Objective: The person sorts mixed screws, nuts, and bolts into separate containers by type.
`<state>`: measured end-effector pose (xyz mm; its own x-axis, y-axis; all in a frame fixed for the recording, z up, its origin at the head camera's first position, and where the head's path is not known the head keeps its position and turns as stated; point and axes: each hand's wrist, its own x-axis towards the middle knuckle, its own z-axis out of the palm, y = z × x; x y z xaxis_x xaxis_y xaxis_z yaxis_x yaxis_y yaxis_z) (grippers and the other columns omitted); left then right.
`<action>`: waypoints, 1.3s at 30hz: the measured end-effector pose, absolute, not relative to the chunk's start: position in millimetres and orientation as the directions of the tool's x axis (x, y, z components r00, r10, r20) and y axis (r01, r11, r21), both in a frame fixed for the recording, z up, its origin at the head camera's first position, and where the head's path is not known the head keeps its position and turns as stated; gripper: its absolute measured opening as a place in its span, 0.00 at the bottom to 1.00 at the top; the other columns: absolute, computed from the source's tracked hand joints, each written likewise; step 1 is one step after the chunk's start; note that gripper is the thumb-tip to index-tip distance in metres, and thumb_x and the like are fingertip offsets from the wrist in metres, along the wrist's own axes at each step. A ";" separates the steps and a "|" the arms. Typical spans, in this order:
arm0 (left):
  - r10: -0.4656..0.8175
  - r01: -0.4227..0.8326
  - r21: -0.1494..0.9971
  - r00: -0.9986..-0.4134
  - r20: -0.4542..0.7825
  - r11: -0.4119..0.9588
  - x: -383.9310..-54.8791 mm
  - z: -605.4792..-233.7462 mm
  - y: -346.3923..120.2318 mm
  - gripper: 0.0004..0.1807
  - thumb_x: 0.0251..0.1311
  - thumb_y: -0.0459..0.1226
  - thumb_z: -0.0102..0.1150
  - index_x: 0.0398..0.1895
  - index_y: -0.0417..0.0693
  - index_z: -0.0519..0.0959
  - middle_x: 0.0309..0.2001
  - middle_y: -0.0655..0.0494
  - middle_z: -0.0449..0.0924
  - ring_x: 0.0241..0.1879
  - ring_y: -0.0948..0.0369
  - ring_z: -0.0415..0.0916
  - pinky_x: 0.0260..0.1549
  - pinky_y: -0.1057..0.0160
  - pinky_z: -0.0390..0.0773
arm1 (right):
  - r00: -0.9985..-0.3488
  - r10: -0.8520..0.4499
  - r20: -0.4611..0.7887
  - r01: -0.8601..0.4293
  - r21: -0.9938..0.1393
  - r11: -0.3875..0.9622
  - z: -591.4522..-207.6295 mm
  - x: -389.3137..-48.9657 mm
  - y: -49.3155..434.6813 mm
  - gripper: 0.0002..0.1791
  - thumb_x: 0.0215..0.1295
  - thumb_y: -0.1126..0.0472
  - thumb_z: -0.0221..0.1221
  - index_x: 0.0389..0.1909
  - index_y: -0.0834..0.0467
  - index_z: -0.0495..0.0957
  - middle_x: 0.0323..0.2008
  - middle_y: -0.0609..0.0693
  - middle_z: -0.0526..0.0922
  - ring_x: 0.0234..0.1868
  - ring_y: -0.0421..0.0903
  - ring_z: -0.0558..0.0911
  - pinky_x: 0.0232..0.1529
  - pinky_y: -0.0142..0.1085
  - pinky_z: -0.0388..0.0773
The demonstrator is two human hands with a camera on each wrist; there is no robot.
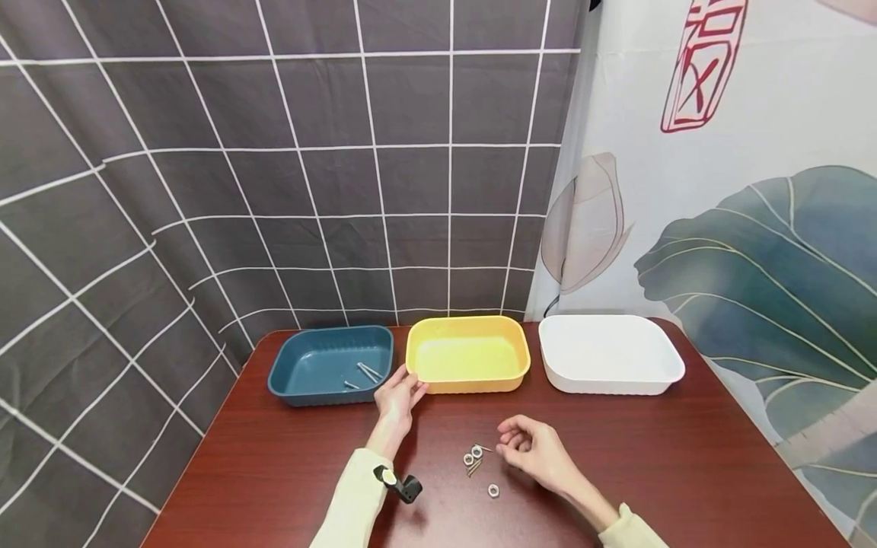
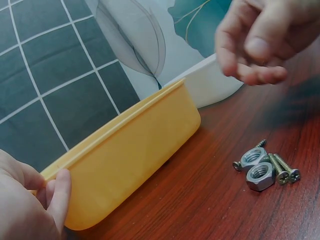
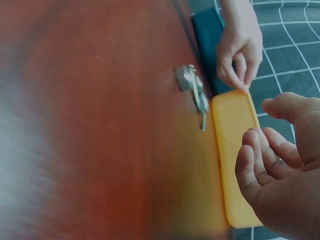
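Note:
My left hand [image 1: 397, 397] pinches the near left corner of the yellow plastic tray [image 2: 135, 155], thumb and fingers at its rim. Over the table to the right, my right hand [image 1: 537, 450] is held with loosely curled fingers and nothing between them. Just left of it lies a small pile: two hex nuts [image 2: 260, 176] and several brass-coloured screws [image 2: 287, 170]. A third nut [image 1: 493, 491] lies nearer the front edge. Inside, the yellow tray looks bare in the head view.
Left of the yellow tray stands a blue tray [image 1: 291, 373] with several long silvery screws [image 1: 368, 372] in it. A white tray [image 1: 610, 380] stands at the right. All three line the back of the reddish-brown table [image 1: 274, 479], before a gridded curtain [image 1: 411, 183].

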<state>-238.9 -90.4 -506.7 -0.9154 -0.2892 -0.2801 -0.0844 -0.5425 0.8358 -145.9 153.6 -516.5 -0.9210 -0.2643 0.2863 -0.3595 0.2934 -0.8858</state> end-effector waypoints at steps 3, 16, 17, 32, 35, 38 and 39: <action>-0.285 -0.086 0.836 -0.917 -0.279 -0.542 -239.1 -506.5 -90.3 0.28 0.60 0.18 0.54 0.66 0.24 0.68 0.29 0.48 0.79 0.24 0.62 0.79 0.35 0.62 0.88 | -0.920 -0.286 0.270 -0.352 -0.889 0.294 -521.7 -136.2 153.6 0.11 0.53 0.73 0.68 0.38 0.67 0.79 0.30 0.52 0.81 0.30 0.38 0.79 0.28 0.30 0.83; -0.274 -0.086 0.834 -0.922 -0.274 -0.545 -238.1 -505.0 -90.2 0.29 0.61 0.18 0.54 0.67 0.24 0.66 0.32 0.45 0.80 0.25 0.62 0.79 0.36 0.62 0.88 | -0.878 -0.346 0.331 -0.437 -0.850 0.295 -541.3 -113.8 148.5 0.13 0.52 0.70 0.72 0.37 0.63 0.79 0.30 0.48 0.81 0.29 0.36 0.78 0.26 0.30 0.82; -0.274 -0.085 0.834 -0.922 -0.273 -0.546 -238.0 -504.9 -90.2 0.29 0.61 0.18 0.54 0.67 0.24 0.66 0.32 0.45 0.80 0.25 0.62 0.79 0.36 0.62 0.88 | -0.874 -0.345 0.341 -0.446 -0.844 0.296 -542.5 -112.9 147.8 0.14 0.52 0.70 0.72 0.37 0.63 0.79 0.30 0.48 0.81 0.29 0.37 0.79 0.25 0.30 0.82; -0.273 -0.095 0.833 -0.919 -0.283 -0.546 -235.6 -504.8 -90.6 0.29 0.62 0.18 0.54 0.68 0.25 0.65 0.35 0.45 0.80 0.27 0.61 0.79 0.38 0.62 0.87 | -0.808 -0.366 0.461 -0.583 -0.716 0.384 -551.9 -107.4 141.4 0.20 0.40 0.70 0.75 0.35 0.56 0.80 0.30 0.41 0.76 0.31 0.35 0.76 0.24 0.26 0.74; -0.279 -0.094 0.835 -0.917 -0.284 -0.542 -235.8 -505.3 -90.5 0.29 0.61 0.18 0.54 0.67 0.25 0.66 0.35 0.44 0.80 0.27 0.61 0.79 0.37 0.62 0.88 | -0.801 -0.374 0.468 -0.595 -0.695 0.404 -553.7 -107.3 140.8 0.20 0.38 0.70 0.76 0.34 0.55 0.79 0.30 0.39 0.75 0.31 0.34 0.75 0.25 0.25 0.73; -0.283 -0.095 0.837 -0.915 -0.286 -0.539 -236.5 -505.0 -90.2 0.28 0.61 0.18 0.54 0.67 0.26 0.67 0.36 0.44 0.80 0.27 0.61 0.79 0.36 0.62 0.88 | -0.784 -0.389 0.484 -0.619 -0.662 0.423 -554.4 -108.2 140.3 0.20 0.37 0.69 0.76 0.32 0.54 0.79 0.30 0.38 0.74 0.31 0.33 0.73 0.26 0.25 0.73; -0.285 -0.093 0.837 -0.915 -0.285 -0.539 -236.8 -505.1 -90.0 0.28 0.61 0.18 0.54 0.67 0.25 0.67 0.36 0.44 0.80 0.27 0.61 0.79 0.36 0.62 0.88 | -0.777 -0.394 0.490 -0.628 -0.650 0.428 -554.3 -108.6 140.2 0.20 0.37 0.69 0.76 0.32 0.53 0.79 0.30 0.38 0.74 0.32 0.33 0.73 0.26 0.25 0.73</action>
<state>-236.8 -90.0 -505.1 -0.9152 -0.2851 -0.2848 -0.0927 -0.5388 0.8373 -108.6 140.2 -554.3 -0.7771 -0.3944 0.4905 -0.6277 0.4280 -0.6503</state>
